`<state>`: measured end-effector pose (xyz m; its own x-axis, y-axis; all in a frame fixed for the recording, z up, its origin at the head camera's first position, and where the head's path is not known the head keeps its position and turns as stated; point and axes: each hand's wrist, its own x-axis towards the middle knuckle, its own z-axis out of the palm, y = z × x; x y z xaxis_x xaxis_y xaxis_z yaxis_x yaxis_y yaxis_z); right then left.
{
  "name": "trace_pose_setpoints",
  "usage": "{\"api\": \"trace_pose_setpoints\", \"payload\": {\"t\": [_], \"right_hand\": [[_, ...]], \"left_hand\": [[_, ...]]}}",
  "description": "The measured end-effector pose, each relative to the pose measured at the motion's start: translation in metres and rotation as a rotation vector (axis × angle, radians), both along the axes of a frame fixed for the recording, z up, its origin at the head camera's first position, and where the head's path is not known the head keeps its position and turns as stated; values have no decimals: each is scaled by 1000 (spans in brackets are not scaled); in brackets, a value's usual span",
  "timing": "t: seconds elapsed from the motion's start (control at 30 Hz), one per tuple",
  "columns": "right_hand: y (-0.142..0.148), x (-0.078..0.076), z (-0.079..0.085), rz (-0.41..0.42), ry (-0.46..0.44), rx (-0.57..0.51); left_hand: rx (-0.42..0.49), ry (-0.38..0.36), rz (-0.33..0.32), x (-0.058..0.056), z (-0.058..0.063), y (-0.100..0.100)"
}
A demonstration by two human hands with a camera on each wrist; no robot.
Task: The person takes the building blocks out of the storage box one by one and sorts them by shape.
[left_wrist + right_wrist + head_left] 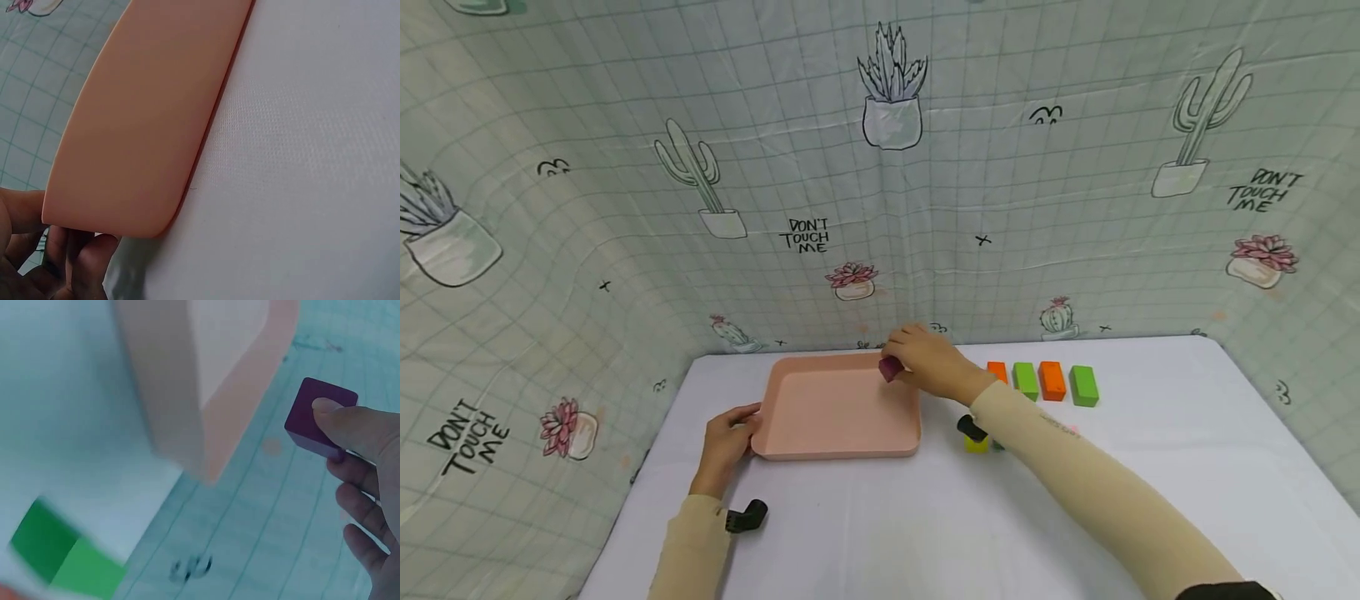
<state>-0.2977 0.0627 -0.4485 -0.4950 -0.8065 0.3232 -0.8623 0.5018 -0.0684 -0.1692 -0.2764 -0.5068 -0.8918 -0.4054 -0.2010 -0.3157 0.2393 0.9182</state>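
A shallow pink tray lies on the white table. My left hand grips its left side, with fingers at the rim and others curled under the corner in the left wrist view. Above the tray's back right corner, my right hand pinches a dark purple block between thumb and fingers. The right wrist view shows the thumb pressed on one face of that block, apart from the tray wall.
Right of the tray stand orange blocks and green blocks in a row. A yellow block shows partly under the right forearm, which hides things near it. A printed cloth hangs behind the table.
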Motion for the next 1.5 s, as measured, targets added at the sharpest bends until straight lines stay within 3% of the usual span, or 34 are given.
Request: {"api": "trace_pose_setpoints", "payload": {"t": [0.33, 0.6, 0.8, 1.2, 1.5], "right_hand": [[88, 18, -12, -153, -16, -118], [152, 33, -21, -301, -47, -105], [191, 47, -26, -356, -15, -116], [245, 71, -51, -433, -4, -171], [263, 88, -67, -476, -26, -144]], "left_hand": [[33, -9, 13, -1, -1, -3], [32, -24, 15, -3, -1, -1], [35, -27, 12, -1, 0, -1], [19, -33, -1, 0, 2, 1], [13, -43, -2, 2, 3, 1]]}}
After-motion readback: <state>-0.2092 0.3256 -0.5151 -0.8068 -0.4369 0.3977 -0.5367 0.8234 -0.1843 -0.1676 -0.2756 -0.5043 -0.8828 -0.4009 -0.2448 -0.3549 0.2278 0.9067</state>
